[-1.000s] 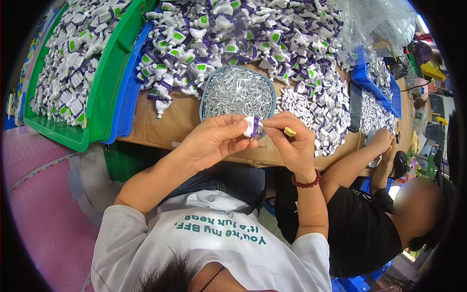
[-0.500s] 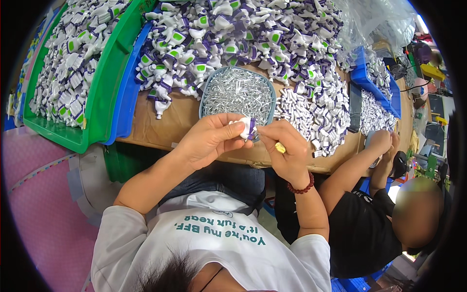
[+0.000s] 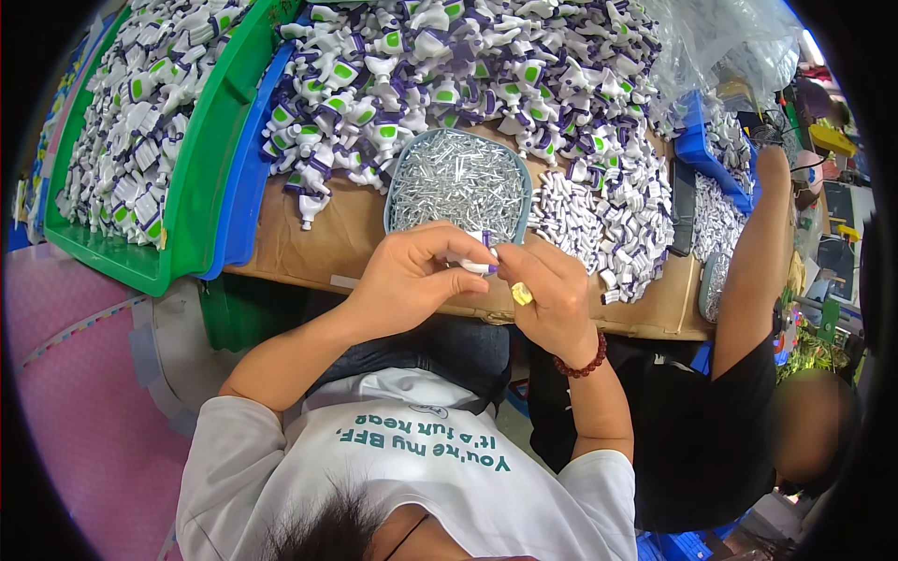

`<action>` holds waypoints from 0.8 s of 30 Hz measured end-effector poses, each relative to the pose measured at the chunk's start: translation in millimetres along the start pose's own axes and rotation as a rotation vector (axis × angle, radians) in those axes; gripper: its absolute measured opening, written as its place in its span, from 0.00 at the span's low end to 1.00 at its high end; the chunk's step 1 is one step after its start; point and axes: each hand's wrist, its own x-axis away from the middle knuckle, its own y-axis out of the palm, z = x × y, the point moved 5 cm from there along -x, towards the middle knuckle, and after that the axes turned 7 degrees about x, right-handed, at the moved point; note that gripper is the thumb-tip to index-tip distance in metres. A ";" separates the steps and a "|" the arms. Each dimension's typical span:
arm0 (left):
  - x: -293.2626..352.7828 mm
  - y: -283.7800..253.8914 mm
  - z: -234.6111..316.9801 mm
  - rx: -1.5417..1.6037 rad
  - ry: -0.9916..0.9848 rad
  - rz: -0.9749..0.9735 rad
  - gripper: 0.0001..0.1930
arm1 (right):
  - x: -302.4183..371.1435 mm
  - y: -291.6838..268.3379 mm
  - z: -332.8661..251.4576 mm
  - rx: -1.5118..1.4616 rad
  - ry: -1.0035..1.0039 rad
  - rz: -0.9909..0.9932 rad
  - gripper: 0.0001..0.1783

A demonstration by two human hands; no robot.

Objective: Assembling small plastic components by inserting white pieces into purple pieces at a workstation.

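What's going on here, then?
A person's left hand holds a small white-and-purple plastic piece. The right hand has its fingertips at the piece's edge; whether they grip anything is hidden. Just beyond is a rounded blue-grey tub of thin silver metal pins, then a heap of white, purple and green plastic parts.

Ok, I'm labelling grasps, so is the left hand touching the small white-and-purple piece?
Touching: the head view shows the left hand pinching the white-and-purple piece, which shows between its thumb and forefinger.
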 end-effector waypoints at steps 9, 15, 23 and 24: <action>-2.1 -1.5 -15.4 0.210 -0.058 0.058 0.08 | -0.3 4.0 -5.9 0.146 -0.102 0.045 0.22; -3.5 -14.6 -11.1 0.424 -0.209 0.032 0.11 | -0.6 -14.3 23.0 0.001 0.137 0.042 0.19; -3.2 -5.7 -7.5 0.350 -0.159 0.051 0.13 | 40.3 -41.3 143.1 0.997 0.590 -0.084 0.11; 0.4 -7.8 -6.4 0.342 -0.191 0.055 0.13 | 37.2 -33.4 153.3 0.966 0.558 -0.099 0.12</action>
